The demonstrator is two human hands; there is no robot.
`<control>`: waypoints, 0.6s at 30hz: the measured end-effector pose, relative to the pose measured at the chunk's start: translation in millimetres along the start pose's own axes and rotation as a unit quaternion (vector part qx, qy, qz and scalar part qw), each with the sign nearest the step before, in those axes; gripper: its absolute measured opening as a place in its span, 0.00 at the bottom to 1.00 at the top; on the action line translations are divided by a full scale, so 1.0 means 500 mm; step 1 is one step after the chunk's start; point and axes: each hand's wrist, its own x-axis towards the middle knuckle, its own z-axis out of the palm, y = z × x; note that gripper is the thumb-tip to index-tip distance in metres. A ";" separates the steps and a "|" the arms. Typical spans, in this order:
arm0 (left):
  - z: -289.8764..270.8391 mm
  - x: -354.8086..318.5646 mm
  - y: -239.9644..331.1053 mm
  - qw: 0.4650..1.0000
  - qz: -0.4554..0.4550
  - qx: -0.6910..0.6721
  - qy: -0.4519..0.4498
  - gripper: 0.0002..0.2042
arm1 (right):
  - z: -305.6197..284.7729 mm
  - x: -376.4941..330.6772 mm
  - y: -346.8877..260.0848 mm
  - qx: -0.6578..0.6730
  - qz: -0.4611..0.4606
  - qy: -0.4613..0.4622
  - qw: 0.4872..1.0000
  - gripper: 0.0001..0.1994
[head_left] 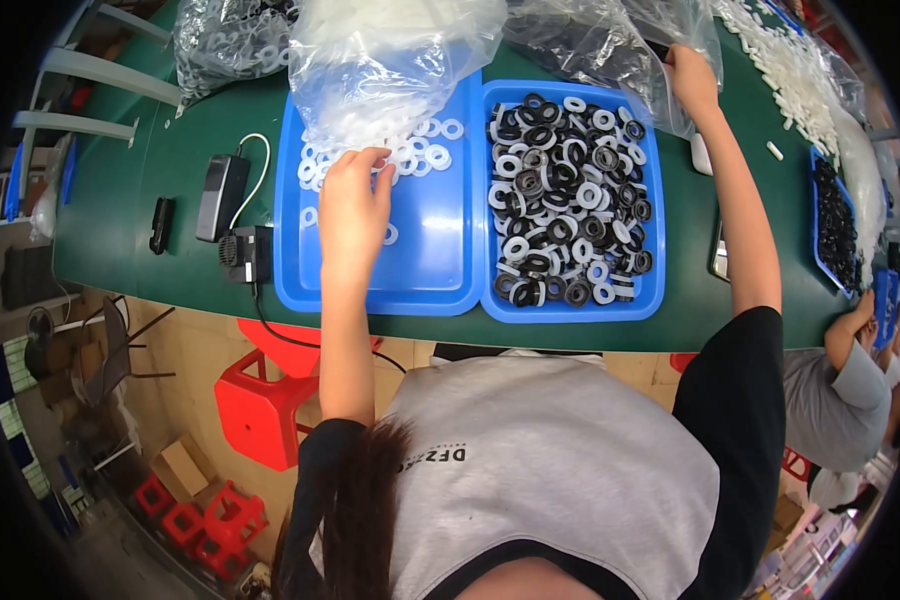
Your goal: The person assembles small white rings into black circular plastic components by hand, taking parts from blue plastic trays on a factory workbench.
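My left hand (pixel 355 195) is over the left blue tray (pixel 290 265), its fingers curved down at the white rings (pixel 410 155). Thumb and forefinger stand a little apart, and I see nothing held between them. At the far right my right hand (pixel 694 82) is closed on the edge of a clear plastic bag (pixel 610 60); a dark bit shows by its fingertips. A second clear bag (pixel 390 50) of white rings lies with its mouth in the left tray. The right blue tray (pixel 655 290) is heaped with mixed black and white rings (pixel 570 200).
Left of the trays lie a black power adapter (pixel 222 197), a dark charger block (pixel 244 254) and a small black tool (pixel 161 226). White cylindrical pieces (pixel 805 90) spread at the right, near a tray of black parts (pixel 833 225). A co-worker (pixel 838 395) sits there. Red stools (pixel 260 405) stand below.
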 end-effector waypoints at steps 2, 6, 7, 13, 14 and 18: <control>0.005 0.009 -0.012 0.999 -0.006 0.048 -0.016 0.09 | -0.014 -0.004 -0.003 0.017 0.017 -0.001 1.000 0.08; 0.044 0.019 -0.001 0.992 0.113 0.062 -0.017 0.10 | -0.077 -0.039 -0.037 0.176 0.081 0.018 0.981 0.10; 0.053 0.018 0.000 0.986 0.144 0.077 -0.024 0.11 | -0.100 -0.057 -0.048 0.265 0.107 0.039 0.957 0.10; 0.052 0.007 0.012 0.984 0.166 0.064 0.003 0.10 | -0.238 -0.227 -0.183 0.771 0.160 -0.019 0.616 0.09; 0.044 0.002 0.033 0.993 0.108 -0.043 -0.028 0.09 | -0.248 -0.257 -0.206 0.819 0.160 -0.043 0.550 0.08; 0.039 -0.025 0.113 0.909 0.014 -0.410 -0.067 0.10 | -0.280 -0.327 -0.290 0.873 0.119 -0.131 0.454 0.08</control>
